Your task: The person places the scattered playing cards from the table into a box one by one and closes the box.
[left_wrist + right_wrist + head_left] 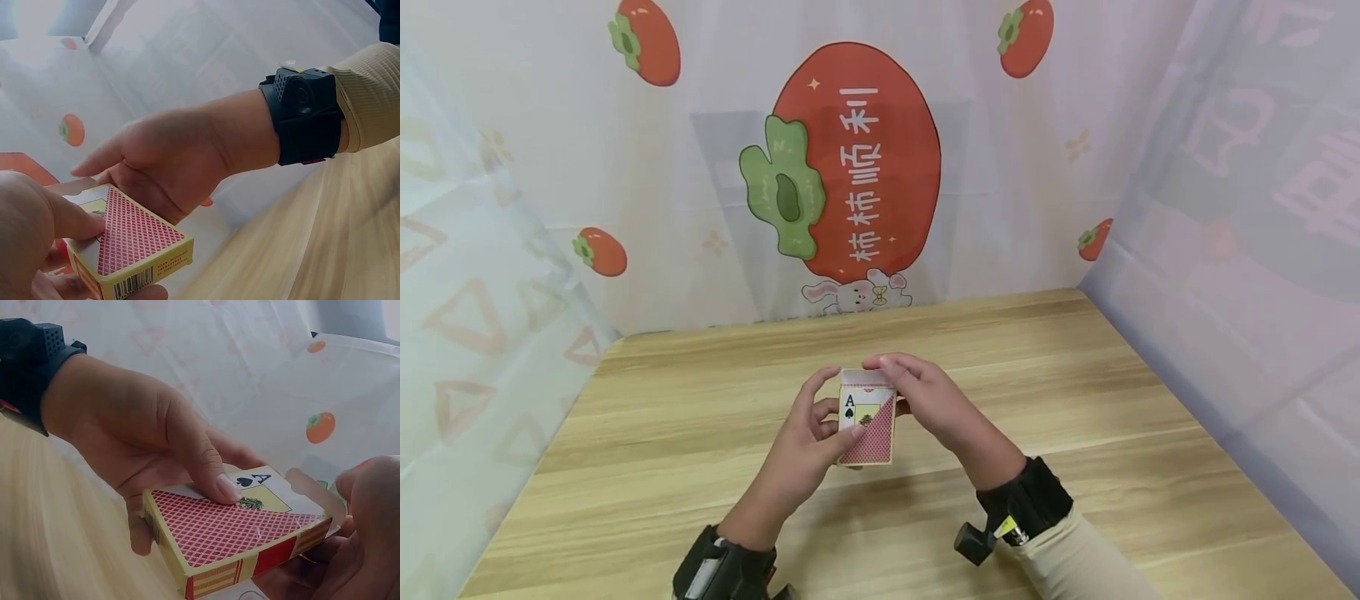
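Note:
A playing card box [871, 433] is held up above the table, its front showing an ace of spades and a red lattice pattern. My left hand [808, 442] grips it from the left, thumb pressed across the front and fingers behind. At its top a pale flap [315, 490] stands raised. My right hand [932, 404] holds the upper right corner, thumb and index finger at the flap and other fingers behind the box. A barcode [133, 282] shows on the box's bottom end in the left wrist view. The inside of the box is hidden.
A wood-grain table [715, 400] spreads under both hands. Behind it hangs a pale cloth [1000, 167] printed with persimmons and white lettering, with more cloth along both sides. Black wrist cameras [1026, 500] are strapped to both wrists.

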`<state>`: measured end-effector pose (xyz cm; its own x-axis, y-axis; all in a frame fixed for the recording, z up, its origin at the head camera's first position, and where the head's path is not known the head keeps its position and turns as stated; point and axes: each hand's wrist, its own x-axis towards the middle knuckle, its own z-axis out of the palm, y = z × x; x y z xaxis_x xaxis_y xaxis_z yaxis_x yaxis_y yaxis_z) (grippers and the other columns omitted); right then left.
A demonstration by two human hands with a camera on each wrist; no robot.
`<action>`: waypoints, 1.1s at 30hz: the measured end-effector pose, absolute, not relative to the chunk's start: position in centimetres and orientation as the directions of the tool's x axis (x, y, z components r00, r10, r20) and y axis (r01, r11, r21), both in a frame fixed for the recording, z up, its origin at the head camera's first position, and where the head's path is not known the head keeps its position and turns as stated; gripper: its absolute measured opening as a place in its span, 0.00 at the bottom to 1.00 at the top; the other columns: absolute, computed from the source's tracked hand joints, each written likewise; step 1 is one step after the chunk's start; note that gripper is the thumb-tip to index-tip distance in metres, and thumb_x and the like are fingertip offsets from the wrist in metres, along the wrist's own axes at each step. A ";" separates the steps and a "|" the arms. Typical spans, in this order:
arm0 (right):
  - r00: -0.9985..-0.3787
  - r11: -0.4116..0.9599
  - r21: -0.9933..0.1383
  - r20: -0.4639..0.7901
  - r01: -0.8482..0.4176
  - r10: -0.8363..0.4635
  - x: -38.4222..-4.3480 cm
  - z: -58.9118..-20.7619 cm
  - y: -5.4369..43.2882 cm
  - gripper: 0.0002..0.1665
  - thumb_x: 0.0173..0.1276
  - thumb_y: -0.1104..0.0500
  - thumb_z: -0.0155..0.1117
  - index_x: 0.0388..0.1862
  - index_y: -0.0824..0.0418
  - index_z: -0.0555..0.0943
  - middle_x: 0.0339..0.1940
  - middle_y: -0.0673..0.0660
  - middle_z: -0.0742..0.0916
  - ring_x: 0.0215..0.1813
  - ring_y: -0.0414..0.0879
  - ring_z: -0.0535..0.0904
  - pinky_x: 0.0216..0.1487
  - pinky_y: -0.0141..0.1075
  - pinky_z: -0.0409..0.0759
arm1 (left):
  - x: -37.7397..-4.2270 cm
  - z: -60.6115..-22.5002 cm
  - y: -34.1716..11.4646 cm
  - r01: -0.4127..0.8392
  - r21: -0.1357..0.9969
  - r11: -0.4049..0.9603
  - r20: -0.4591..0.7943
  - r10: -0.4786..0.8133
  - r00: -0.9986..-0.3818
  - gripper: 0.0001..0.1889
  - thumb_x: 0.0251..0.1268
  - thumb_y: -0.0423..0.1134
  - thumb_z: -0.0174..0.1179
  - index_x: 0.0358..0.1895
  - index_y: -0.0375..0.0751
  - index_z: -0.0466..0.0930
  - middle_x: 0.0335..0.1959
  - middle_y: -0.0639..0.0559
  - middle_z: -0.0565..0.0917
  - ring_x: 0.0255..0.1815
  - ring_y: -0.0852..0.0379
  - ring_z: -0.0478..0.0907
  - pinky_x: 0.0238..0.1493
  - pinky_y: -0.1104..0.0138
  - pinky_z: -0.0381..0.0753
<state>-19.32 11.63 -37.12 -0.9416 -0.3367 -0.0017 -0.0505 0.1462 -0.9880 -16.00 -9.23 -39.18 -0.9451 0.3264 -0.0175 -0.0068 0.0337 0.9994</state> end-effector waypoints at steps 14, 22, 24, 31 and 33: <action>-0.955 0.156 -0.985 0.022 -0.071 -0.294 -19.2 -37.1 11.7 0.13 0.72 0.52 0.67 0.51 0.54 0.85 0.40 0.58 0.86 0.40 0.50 0.81 0.43 0.40 0.84 | -15.8 -38.9 -9.2 0.010 0.998 0.059 -0.009 0.311 -0.950 0.42 0.66 0.29 0.66 0.75 0.67 0.55 0.53 0.39 0.80 0.48 0.47 0.84 0.43 0.60 0.85; -0.946 0.258 -0.954 0.067 -0.154 -0.316 -18.7 -36.6 11.9 0.11 0.70 0.47 0.68 0.46 0.49 0.88 0.41 0.52 0.87 0.41 0.50 0.79 0.42 0.40 0.82 | -15.7 -39.1 -9.2 0.012 0.998 0.061 -0.009 0.322 -0.947 0.36 0.68 0.30 0.65 0.71 0.64 0.61 0.54 0.39 0.76 0.48 0.48 0.82 0.42 0.61 0.85; -0.938 0.275 -0.948 0.062 -0.162 -0.340 -18.6 -36.5 12.0 0.11 0.71 0.48 0.68 0.47 0.49 0.88 0.41 0.51 0.87 0.41 0.49 0.80 0.43 0.42 0.84 | -15.7 -39.1 -9.2 0.010 0.999 0.051 -0.007 0.329 -0.944 0.33 0.69 0.30 0.64 0.69 0.62 0.62 0.54 0.38 0.76 0.48 0.48 0.82 0.41 0.61 0.85; -0.909 0.419 -0.885 0.010 -0.202 -0.418 -19.2 -37.0 12.7 0.14 0.70 0.57 0.69 0.54 0.47 0.87 0.45 0.50 0.86 0.39 0.49 0.79 0.36 0.40 0.82 | -16.2 -40.5 -9.2 0.004 0.998 0.066 -0.019 0.338 -0.941 0.30 0.69 0.32 0.64 0.69 0.51 0.61 0.54 0.37 0.76 0.48 0.48 0.83 0.38 0.61 0.85; -0.898 0.431 -0.886 -0.037 -0.173 -0.438 -19.7 -38.0 12.7 0.14 0.70 0.59 0.69 0.53 0.49 0.86 0.47 0.52 0.86 0.40 0.48 0.81 0.38 0.42 0.84 | -16.6 -41.6 -9.1 -0.022 0.995 0.100 -0.055 0.344 -0.937 0.30 0.70 0.33 0.64 0.69 0.51 0.60 0.54 0.37 0.78 0.47 0.48 0.85 0.38 0.61 0.85</action>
